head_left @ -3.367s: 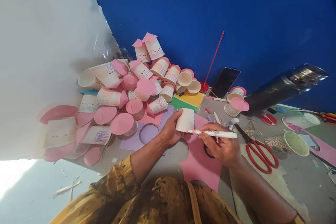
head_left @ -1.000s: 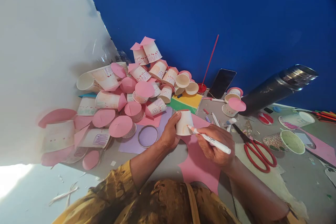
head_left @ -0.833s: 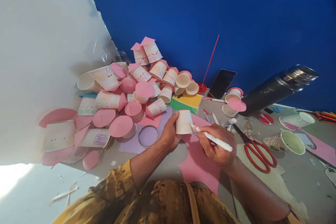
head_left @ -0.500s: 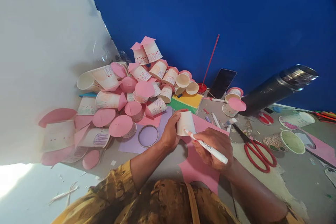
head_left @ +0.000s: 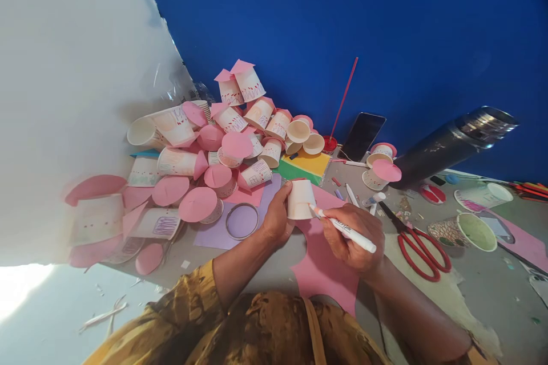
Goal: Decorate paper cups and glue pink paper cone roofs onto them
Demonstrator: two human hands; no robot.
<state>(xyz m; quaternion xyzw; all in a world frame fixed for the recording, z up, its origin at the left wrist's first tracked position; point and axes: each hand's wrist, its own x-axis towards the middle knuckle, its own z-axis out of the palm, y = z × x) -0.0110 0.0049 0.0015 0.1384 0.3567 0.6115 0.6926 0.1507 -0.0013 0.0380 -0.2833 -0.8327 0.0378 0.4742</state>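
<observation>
My left hand (head_left: pixel 278 214) grips a white paper cup (head_left: pixel 301 198) upside down, with the thumb near its upper edge and the other fingers hidden behind it. Faint peach lines show on the cup's side. In my right hand (head_left: pixel 357 236) is a white paint marker (head_left: pixel 349 232) with a peach tip, held like a pen. The tip touches or nearly touches the right part of the cup wall. Beneath both hands lies a cut sheet of pink paper (head_left: pixel 327 268).
Paper cups with pink paper tops (head_left: pixel 199 204) are piled at left. A tape ring (head_left: pixel 242 221) lies on lilac paper. Red-handled scissors (head_left: pixel 423 251), a dark flask (head_left: pixel 449 151) and a patterned cup (head_left: pixel 475 232) are at right. A phone (head_left: pixel 363 136) leans on the blue wall (head_left: pixel 325 23).
The cup, plain white earlier, now bears faint peach lines. The marker tip has moved over its side, lately from the middle toward the right. My left hand keeps its hold, tilting the cup slightly.
</observation>
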